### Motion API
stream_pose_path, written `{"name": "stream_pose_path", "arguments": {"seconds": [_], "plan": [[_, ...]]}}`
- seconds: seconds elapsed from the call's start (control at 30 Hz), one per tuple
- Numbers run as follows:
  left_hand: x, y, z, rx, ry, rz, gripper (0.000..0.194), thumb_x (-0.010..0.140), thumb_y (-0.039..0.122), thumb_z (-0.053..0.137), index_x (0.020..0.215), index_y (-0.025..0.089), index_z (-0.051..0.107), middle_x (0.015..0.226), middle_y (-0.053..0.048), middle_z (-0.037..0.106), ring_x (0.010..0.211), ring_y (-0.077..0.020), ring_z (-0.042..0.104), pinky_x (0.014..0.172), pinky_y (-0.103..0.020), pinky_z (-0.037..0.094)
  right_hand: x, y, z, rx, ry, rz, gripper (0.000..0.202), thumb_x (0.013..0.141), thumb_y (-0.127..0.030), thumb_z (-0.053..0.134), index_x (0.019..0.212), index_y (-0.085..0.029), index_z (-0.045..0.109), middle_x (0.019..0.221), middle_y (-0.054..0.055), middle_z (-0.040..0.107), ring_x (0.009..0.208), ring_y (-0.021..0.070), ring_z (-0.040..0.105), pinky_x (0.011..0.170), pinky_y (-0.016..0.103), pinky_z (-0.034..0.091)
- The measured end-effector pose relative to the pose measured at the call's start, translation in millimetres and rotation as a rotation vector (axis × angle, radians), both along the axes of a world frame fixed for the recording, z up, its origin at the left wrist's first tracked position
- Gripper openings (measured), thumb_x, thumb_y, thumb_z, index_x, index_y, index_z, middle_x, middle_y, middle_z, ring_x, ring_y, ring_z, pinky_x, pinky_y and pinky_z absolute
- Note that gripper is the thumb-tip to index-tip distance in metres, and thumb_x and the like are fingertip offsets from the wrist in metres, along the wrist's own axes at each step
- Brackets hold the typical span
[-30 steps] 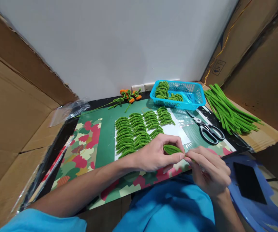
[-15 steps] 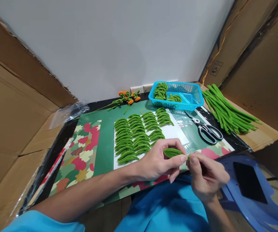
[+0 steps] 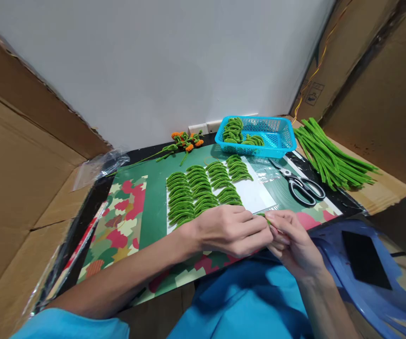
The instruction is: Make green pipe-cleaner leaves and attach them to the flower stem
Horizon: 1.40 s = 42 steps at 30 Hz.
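Note:
In front of my body, my two hands meet over the near edge of the table. A green pipe-cleaner leaf [image 3: 261, 214] is between them, and only a small bit of it shows. My left hand [image 3: 231, 230] is closed, its back towards me, and covers most of the leaf. With thumb and fingers pinched, my right hand [image 3: 295, 242] grips the leaf's right end. Just beyond my left hand, several rows of finished green leaves [image 3: 199, 188] lie on a white sheet [image 3: 261, 197].
A blue basket [image 3: 255, 151] with more leaves stands at the back. Black-handled scissors [image 3: 304, 188] lie to the right, beside a bundle of green pipe cleaners [image 3: 333, 157]. Orange flowers [image 3: 189, 140] rest at the back. A blue stool [image 3: 333, 263] holds a black phone-like slab [image 3: 365, 259].
My left hand has rolled over so its back faces me, now hiding the leaf that showed before. My right hand has shifted slightly left and turned its palm side more into view.

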State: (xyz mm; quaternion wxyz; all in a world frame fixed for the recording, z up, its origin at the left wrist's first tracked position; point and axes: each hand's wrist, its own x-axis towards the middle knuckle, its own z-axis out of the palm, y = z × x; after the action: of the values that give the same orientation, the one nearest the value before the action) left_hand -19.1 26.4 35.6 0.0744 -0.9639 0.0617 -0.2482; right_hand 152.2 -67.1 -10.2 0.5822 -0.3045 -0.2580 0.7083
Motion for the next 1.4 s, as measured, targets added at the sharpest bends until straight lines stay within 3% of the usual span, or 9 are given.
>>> {"name": "stream_pose_path", "arguments": {"seconds": [0.1,0.2,0.47,0.6,0.7,0.93,1.03,1.23,1.4], "plan": [[-0.4,5.7,1.3,0.277,-0.093,-0.070,0.023,0.103,0.017,0.054,0.084,0.018,0.068,0.082,-0.003,0.066,0.059,-0.0133,0.054,0.052,-0.029,0.042,2.6,1.2,1.8,-0.059,0.066,0.114,0.046,0.090,-0.042,0.081,0.062,-0.018,0.053,0.048,-0.014,0.021,0.040,0.0016,0.007,0.036,0.017,0.010],[-1.4,8.1,-1.9,0.199,-0.100,-0.076,0.021,0.103,0.015,0.053,0.088,0.017,0.068,0.080,-0.003,0.066,0.059,-0.0137,0.055,0.052,-0.029,0.043,3.0,-0.4,0.3,-0.015,-0.036,0.031,0.047,0.093,-0.044,0.078,0.063,-0.019,0.052,0.050,-0.013,0.022,0.042,0.0028,0.010,0.038,0.019,0.013],[4.3,-3.6,13.6,-1.455,0.117,0.210,0.031,0.102,0.045,0.064,0.102,0.014,0.066,0.082,-0.001,0.066,0.061,-0.0092,0.056,0.056,-0.021,0.046,16.4,-7.5,-2.5,0.370,-0.755,-0.377,0.039,0.105,-0.036,0.064,0.070,-0.018,0.060,0.061,-0.004,0.045,0.053,0.0087,0.037,0.049,0.025,0.027],[7.5,-7.5,10.6,-1.845,0.203,0.167,0.036,0.100,0.051,0.066,0.104,0.015,0.063,0.064,0.004,0.056,0.047,-0.0087,0.051,0.046,-0.020,0.040,17.6,-8.0,2.7,0.470,-0.901,-0.411,0.032,0.105,-0.031,0.062,0.075,-0.019,0.063,0.065,-0.003,0.053,0.057,0.0096,0.044,0.052,0.024,0.032],[7.1,-9.8,6.7,-1.677,0.123,0.183,0.027,0.103,0.042,0.064,0.097,0.017,0.059,0.067,0.004,0.057,0.055,-0.0090,0.053,0.055,-0.021,0.045,15.4,-8.4,4.6,0.439,-0.903,-0.396,0.034,0.104,-0.032,0.062,0.073,-0.019,0.062,0.064,-0.003,0.050,0.057,0.0096,0.042,0.052,0.024,0.032],[3.9,-5.4,6.8,-0.135,0.122,0.093,0.023,0.105,0.010,0.046,0.091,0.018,0.063,0.083,-0.002,0.066,0.062,-0.0129,0.055,0.055,-0.028,0.042,9.2,-5.4,3.7,0.274,-0.774,-0.288,0.042,0.102,-0.039,0.065,0.067,-0.017,0.059,0.060,-0.003,0.044,0.054,0.0092,0.036,0.048,0.023,0.029],[3.4,-4.1,4.2,0.086,0.079,0.082,0.023,0.105,0.011,0.048,0.090,0.018,0.064,0.085,-0.004,0.067,0.062,-0.0143,0.056,0.053,-0.030,0.043,8.0,-4.2,-0.6,0.231,-0.725,-0.280,0.043,0.103,-0.040,0.065,0.067,-0.018,0.057,0.059,-0.005,0.040,0.052,0.0087,0.032,0.046,0.023,0.027],[4.4,-10.7,12.0,-1.171,0.103,0.260,0.030,0.108,0.040,0.053,0.093,0.016,0.062,0.079,-0.001,0.064,0.068,-0.0119,0.057,0.063,-0.024,0.045,10.4,-7.7,-6.2,0.539,-1.054,-0.542,0.020,0.102,-0.019,0.064,0.082,-0.020,0.067,0.066,-0.003,0.056,0.055,0.0103,0.048,0.052,0.024,0.037],[9.4,-10.6,7.2,-2.003,0.142,0.139,0.046,0.094,0.060,0.070,0.091,0.015,0.062,0.065,0.004,0.058,0.044,-0.0061,0.046,0.042,-0.020,0.034,12.5,-8.1,-7.9,0.714,-1.149,-0.621,0.018,0.100,-0.009,0.062,0.089,-0.022,0.068,0.070,-0.002,0.062,0.062,0.0125,0.059,0.060,0.024,0.044]]}}
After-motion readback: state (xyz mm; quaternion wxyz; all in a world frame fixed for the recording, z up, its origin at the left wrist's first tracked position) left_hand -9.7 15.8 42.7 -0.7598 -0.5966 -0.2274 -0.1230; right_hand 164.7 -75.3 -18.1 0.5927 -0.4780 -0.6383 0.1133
